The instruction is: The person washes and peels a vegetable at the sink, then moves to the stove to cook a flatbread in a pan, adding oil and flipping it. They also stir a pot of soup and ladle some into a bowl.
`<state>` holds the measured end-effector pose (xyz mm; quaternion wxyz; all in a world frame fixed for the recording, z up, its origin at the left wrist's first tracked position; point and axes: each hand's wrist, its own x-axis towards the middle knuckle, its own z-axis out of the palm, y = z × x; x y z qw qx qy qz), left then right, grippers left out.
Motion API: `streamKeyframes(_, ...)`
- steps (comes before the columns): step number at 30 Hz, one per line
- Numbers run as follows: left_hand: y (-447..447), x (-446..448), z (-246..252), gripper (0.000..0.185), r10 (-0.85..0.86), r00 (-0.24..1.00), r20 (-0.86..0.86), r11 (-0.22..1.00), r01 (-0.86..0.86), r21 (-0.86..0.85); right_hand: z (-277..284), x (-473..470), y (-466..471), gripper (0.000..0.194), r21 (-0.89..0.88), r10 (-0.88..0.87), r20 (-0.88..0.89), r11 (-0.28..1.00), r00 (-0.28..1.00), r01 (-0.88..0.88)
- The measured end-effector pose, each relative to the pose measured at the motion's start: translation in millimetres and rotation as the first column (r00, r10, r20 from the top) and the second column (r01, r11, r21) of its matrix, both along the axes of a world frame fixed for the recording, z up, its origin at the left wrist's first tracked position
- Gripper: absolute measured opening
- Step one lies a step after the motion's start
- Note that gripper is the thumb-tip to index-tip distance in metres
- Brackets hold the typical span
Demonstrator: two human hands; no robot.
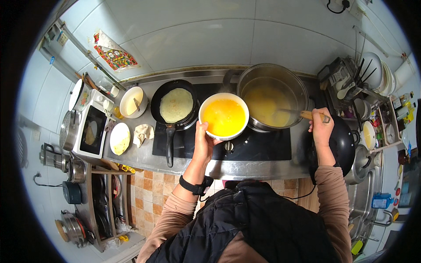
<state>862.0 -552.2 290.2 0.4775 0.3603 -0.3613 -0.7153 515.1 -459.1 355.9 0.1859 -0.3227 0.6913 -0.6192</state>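
Observation:
My left hand (205,139) grips a white bowl (227,136) by its lower left side, above the front of the stove. Beaten egg (224,116), bright yellow-orange, nearly fills it. In my right hand (321,126) is the wooden handle of a cooking utensil (306,115); its far end dips into yellowish liquid and cannot be made out. That liquid is inside a large steel pot (306,95) on the right burner. On the left burner a black frying pan (170,130) holds a pale round pancake (177,104) with light brown spots.
Left of the stove are a bowl of batter (129,113), a plate (119,133) with a pancake, a cloth (143,134) and a white microwave oven (93,126). Rightward stand a black wok (338,144), a lidded pot (360,161), a dish rack (368,88) and a sink (358,197).

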Motion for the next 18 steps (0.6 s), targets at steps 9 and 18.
streamKeyframes(9,-2.3,-1.4,1.6,0.062,-0.003,1.0,-0.009,1.0,0.003,-0.001,-10.2,-6.4,-1.3,0.018,-0.016,-0.099,0.226,0.994,0.969,0.105)
streamKeyframes(18,-5.1,-2.3,-0.1,0.059,0.013,0.998,-0.062,0.999,-0.011,0.039,4.3,-10.1,2.8,0.016,-0.076,-0.086,0.191,0.992,0.978,0.102)
